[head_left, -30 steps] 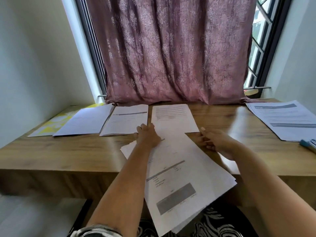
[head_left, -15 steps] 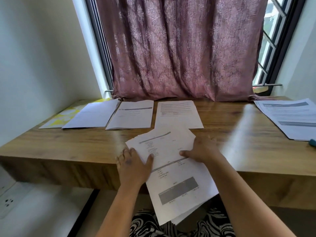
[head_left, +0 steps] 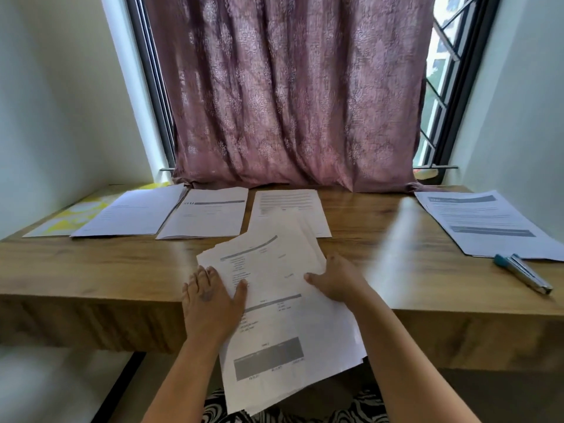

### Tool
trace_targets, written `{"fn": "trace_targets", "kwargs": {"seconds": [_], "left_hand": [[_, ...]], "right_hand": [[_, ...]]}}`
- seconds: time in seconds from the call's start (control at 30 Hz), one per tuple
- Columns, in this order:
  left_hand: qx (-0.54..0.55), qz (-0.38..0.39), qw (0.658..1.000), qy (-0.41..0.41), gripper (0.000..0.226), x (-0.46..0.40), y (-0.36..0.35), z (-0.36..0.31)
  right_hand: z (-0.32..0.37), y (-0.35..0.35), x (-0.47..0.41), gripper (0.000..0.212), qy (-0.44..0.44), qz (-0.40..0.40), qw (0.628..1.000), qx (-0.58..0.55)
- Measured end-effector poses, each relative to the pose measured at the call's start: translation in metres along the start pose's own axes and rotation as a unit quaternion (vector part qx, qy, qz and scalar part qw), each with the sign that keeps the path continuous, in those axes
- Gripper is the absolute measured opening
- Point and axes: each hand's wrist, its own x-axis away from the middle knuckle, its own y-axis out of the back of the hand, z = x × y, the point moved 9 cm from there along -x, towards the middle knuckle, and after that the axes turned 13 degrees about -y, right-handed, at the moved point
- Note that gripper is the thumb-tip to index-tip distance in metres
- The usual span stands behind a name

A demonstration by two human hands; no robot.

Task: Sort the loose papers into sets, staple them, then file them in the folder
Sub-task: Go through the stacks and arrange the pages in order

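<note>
Both hands hold the loose stack (head_left: 283, 303) by its sides: the left hand (head_left: 210, 303) with thumb on top and fingers spread at the edge, the right hand (head_left: 335, 282) with thumb on the sheet. Since half a second ago the grip looks unchanged. The stack overhangs the desk (head_left: 91, 270) edge. Three sets (head_left: 210, 212) lie by the curtain (head_left: 290, 93), another (head_left: 485, 221) far right beside a stapler (head_left: 522, 273), now fully in view.
</note>
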Motion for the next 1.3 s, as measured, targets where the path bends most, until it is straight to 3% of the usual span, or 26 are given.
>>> {"fn": "trace_targets", "kwargs": {"seconds": [0.13,0.23,0.33,0.4,0.47,0.57,0.7,0.8,1.03,1.13,1.23,1.3], "left_hand": [[0.087,-0.004,0.996,0.027,0.091,-0.001,0.001,0.002],[0.213,-0.058,0.972,0.077,0.098,0.001,0.017,0.003],[0.375,-0.095,0.917,0.099,0.088,-0.001,0.027,-0.006],[0.519,-0.053,0.851,0.066,0.054,-0.007,0.030,-0.031],[0.596,-0.077,0.799,0.008,0.030,-0.015,0.048,-0.055],[0.505,-0.220,0.829,-0.101,0.020,-0.023,0.100,-0.078],[0.468,-0.325,0.791,-0.220,0.020,-0.021,0.140,-0.117],[0.452,-0.348,0.778,-0.262,0.027,-0.022,0.156,-0.137],[0.482,-0.297,0.782,-0.261,0.057,-0.040,0.150,-0.133],[0.515,-0.228,0.785,-0.260,0.056,-0.045,0.130,-0.139],[0.517,-0.176,0.808,-0.222,0.054,-0.044,0.096,-0.137],[0.520,-0.164,0.809,-0.218,0.053,-0.043,0.081,-0.136]], "right_hand": [[-0.005,0.005,0.002,0.032,0.006,-0.005,0.996,-0.084],[-0.006,0.018,0.003,0.021,0.021,-0.009,0.987,-0.161],[-0.002,0.047,0.008,0.011,0.056,-0.045,0.961,-0.268],[0.003,0.071,0.014,0.010,0.108,-0.084,0.942,-0.306],[0.015,0.093,0.028,0.013,0.179,-0.121,0.926,-0.311],[0.034,0.112,0.051,0.027,0.271,-0.193,0.911,-0.246],[0.038,0.132,0.084,0.025,0.373,-0.343,0.821,-0.263],[0.034,0.146,0.093,0.021,0.395,-0.383,0.780,-0.298],[0.007,0.148,0.057,0.054,0.292,-0.355,0.819,-0.343],[-0.013,0.133,0.027,0.063,0.223,-0.278,0.848,-0.393],[-0.027,0.102,0.003,0.050,0.160,-0.199,0.894,-0.368],[-0.029,0.103,0.001,0.029,0.142,-0.237,0.906,-0.321]]}}
